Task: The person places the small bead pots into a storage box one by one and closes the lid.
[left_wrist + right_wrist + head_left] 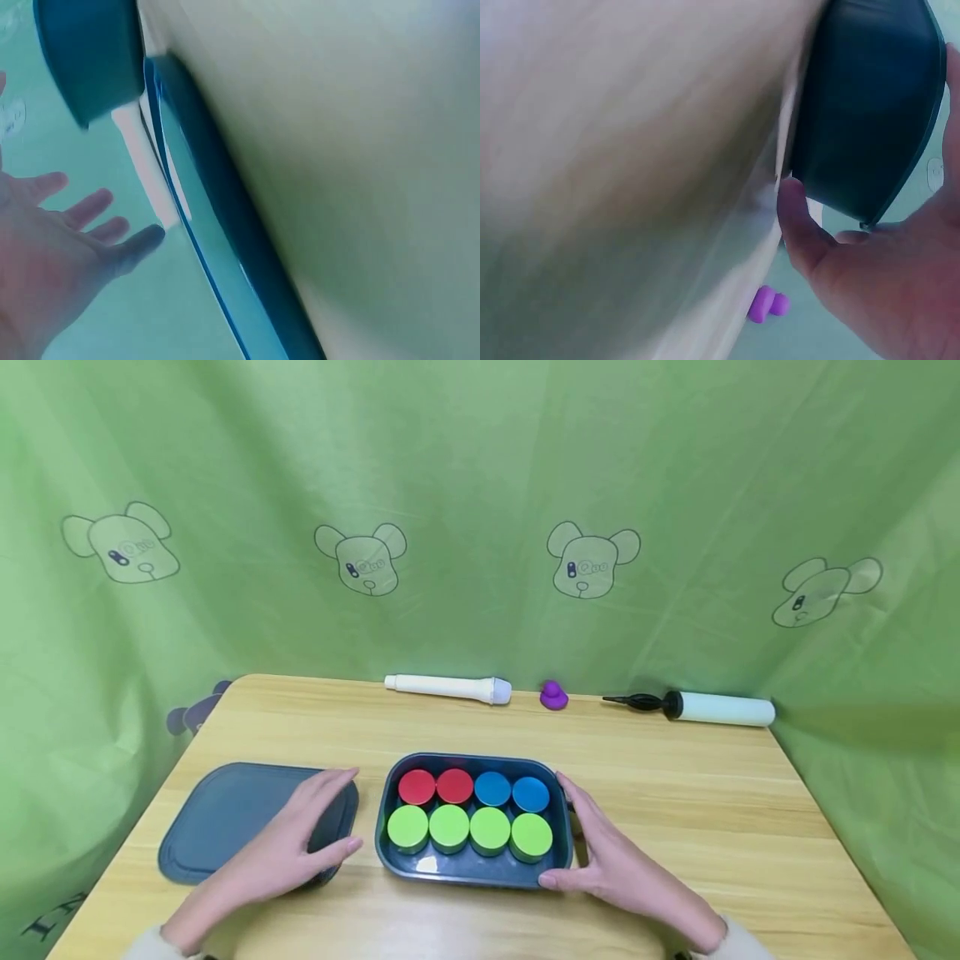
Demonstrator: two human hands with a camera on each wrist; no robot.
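Observation:
A dark blue rectangular plastic box (472, 878) stands in the middle of the table. Two rows of short cylinders fill much of it: red ones (454, 786) and blue ones (492, 788) at the back, bright green ones (490, 831) in front. My right hand (626, 864) holds the box by its right end, thumb at the near corner and fingers at the far one. To the left lies a flat dark blue lid (232, 818) with rounded corners. Above its right part hovers my left hand (288, 843), fingers spread and holding nothing; the left wrist view shows it apart from the box wall (94, 60).
Along the table's back edge lie a white microphone-shaped stick (450, 687), a small purple knobbed object (553, 695) and a white hand pump (720, 708) with a black nozzle. A green curtain (480, 460) printed with bear heads hangs behind and beside the wooden table (675, 785).

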